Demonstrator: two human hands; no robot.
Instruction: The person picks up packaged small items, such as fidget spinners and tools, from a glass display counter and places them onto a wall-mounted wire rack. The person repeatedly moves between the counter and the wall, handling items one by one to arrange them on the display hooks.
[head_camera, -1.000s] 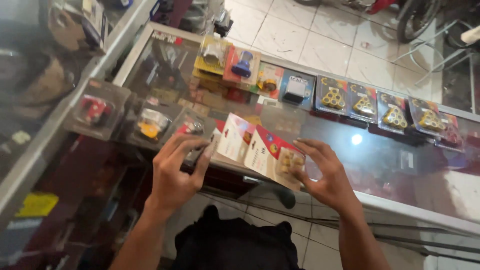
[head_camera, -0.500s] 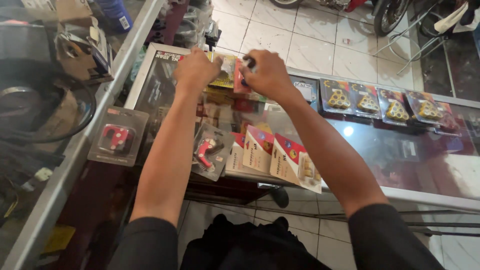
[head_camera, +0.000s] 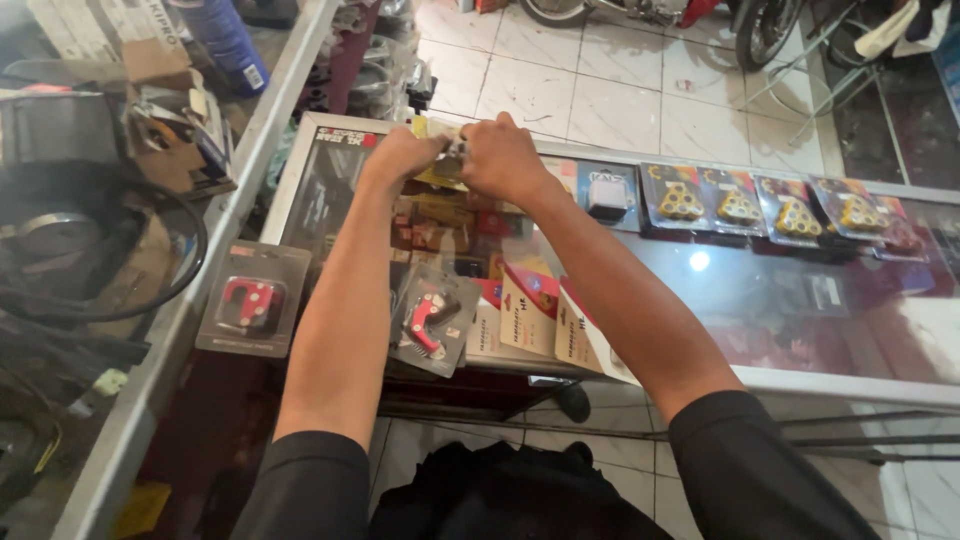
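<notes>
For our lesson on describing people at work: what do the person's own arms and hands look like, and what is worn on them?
Both arms are bare from the upper arm down. Short black sleeves cover the tops: the left sleeve and the right sleeve. The left hand and right hand are bare, without gloves. No watch, bracelet or ring shows from this view.

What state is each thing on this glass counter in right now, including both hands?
Left hand: closed on the yellow-backed blister pack at the far edge.
Right hand: closed on the same pack.
Red part in clear blister pack: lying flat, untouched.
Red part in grey-carded blister pack: flat on the side counter.
Red and white cardboard packs: fanned out, overlapping.
Row of gold-roller blister packs: lying flat, side by side.
</notes>
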